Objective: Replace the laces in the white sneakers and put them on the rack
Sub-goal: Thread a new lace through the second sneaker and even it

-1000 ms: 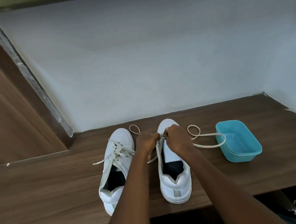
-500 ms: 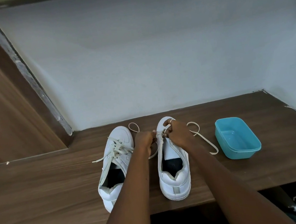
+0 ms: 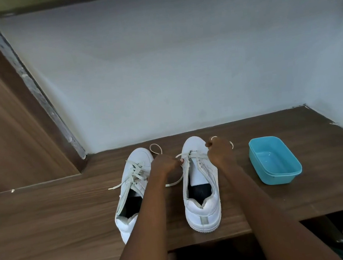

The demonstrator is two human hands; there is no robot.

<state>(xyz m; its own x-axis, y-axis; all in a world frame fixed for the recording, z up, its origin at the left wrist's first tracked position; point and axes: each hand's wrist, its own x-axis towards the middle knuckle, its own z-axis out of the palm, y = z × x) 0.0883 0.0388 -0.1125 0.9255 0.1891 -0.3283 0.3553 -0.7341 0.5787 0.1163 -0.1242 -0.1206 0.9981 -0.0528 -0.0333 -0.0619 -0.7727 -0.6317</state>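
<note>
The laced sneaker [image 3: 130, 189] and the second sneaker [image 3: 203, 211] stand with their heels at the front edge of the surface [image 3: 48, 217]. The left hand [image 3: 165, 163] and the right hand [image 3: 219, 150] each pinch the lace [image 3: 190, 154] at the second sneaker's front eyelets. Both ends should be drawn to equal length before crossing. The blue tub [image 3: 277, 177], toward the right edge, appears empty.

I see bare forearms [image 3: 146, 217], left hand [image 3: 165, 164], right hand [image 3: 219, 149]; pale band [image 3: 214, 137] at one finger, perhaps a ring.
</note>
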